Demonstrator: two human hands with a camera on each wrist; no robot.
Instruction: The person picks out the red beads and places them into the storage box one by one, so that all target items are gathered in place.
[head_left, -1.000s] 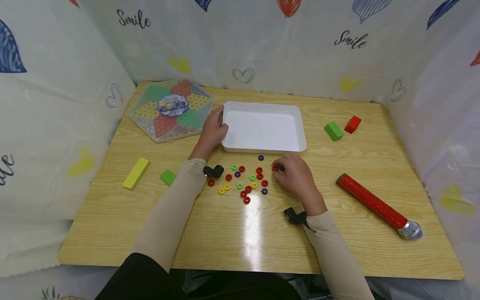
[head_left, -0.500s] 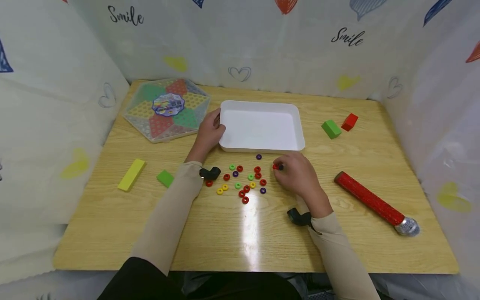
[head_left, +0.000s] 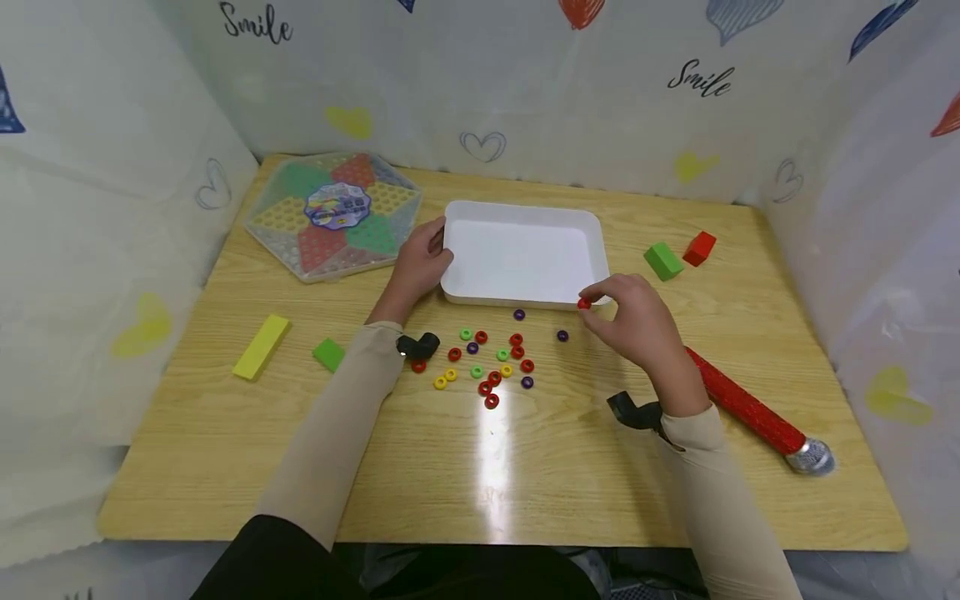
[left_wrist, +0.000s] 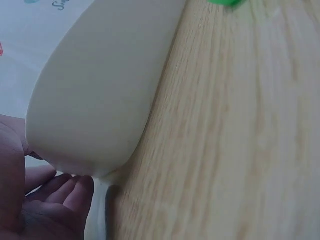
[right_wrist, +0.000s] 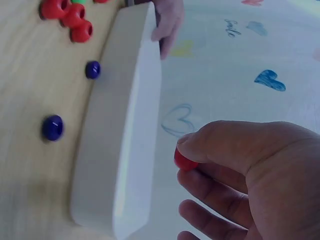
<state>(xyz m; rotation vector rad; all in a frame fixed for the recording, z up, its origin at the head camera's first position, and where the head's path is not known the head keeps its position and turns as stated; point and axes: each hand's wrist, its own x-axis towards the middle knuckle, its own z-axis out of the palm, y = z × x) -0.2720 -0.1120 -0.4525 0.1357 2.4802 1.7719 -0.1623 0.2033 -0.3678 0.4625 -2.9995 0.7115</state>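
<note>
In the head view, my left hand (head_left: 420, 262) grips the left end of a shallow white rectangular tray (head_left: 525, 250), thumb at its rim. The left wrist view shows its fingers (left_wrist: 75, 197) bent against the tray's outer wall. A small red ring bead (head_left: 583, 304) is pinched between thumb and fingertips of my right hand (head_left: 637, 321), raised at the tray's front right corner. Several loose ring beads lie on the table in front of the tray: red (head_left: 491, 401), yellow (head_left: 451, 375), green (head_left: 477, 372) and purple (head_left: 562, 336).
A hexagonal game box (head_left: 330, 217) lies at the back left. Yellow (head_left: 262, 347) and green (head_left: 328, 354) blocks lie left; another green block (head_left: 663, 261) and a red block (head_left: 700, 248) lie back right. A red toy microphone (head_left: 757, 412) passes partly beneath my right forearm in view.
My right hand has lifted the red bead and moved right and towards the tray, uncovering a purple bead on the table. My left hand keeps its grip on the tray.
</note>
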